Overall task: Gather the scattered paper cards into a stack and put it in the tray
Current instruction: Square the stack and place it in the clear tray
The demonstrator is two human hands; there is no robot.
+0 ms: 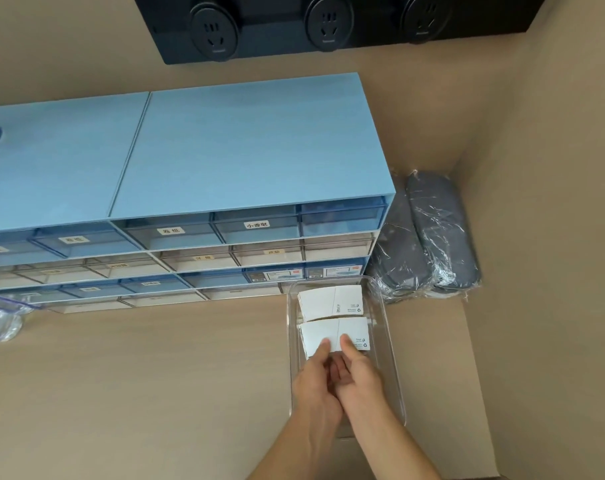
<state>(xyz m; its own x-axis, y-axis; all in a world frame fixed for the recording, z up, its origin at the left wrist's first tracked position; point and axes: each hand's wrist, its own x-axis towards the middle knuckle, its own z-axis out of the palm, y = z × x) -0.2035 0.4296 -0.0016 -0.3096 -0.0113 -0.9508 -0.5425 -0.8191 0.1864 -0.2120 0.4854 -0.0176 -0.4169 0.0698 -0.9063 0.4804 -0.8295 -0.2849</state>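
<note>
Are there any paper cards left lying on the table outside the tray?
No, both card stacks sit inside the clear tray.

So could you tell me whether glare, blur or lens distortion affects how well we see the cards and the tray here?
Head view: lighting is soft and even; the card stack under both hands reads sharply. The clear tray shows mainly by its rim highlights. Glare streaks the plastic-wrapped grey bundles. Wide-angle distortion bends the drawer cabinet; its lower labels blur.

Two card stacks (332, 318) in tray (391, 348), before drawers (225, 216)
</note>
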